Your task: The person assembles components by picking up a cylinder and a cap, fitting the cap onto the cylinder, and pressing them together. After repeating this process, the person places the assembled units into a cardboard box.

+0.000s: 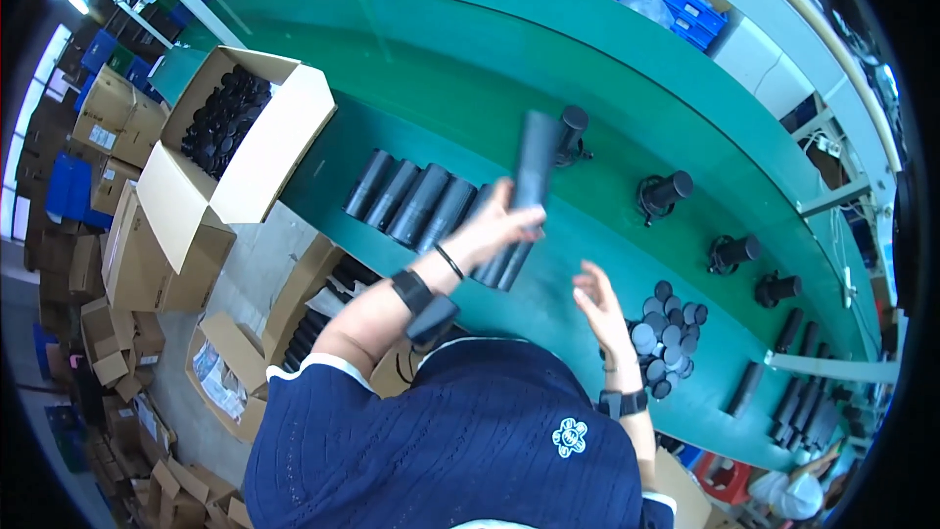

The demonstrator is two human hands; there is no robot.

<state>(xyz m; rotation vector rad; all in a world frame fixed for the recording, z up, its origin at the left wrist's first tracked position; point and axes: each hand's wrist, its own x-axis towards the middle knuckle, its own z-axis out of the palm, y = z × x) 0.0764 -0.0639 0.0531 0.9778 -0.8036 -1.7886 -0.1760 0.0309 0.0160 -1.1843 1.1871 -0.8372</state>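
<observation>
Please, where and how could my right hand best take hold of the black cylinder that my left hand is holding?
Probably around the upper barrel of the black cylinder, coming from the right: the left hand covers its lower part, while the straight, round upper length sticks out uncovered. The right hand is open on that side.

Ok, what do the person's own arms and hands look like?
The left hand and right hand are gloveless. The short navy sleeves end in white trim. Worn on the left are a wide black strap, a dark boxy piece beside it and a thin black band; on the right, another dark strap.
</observation>
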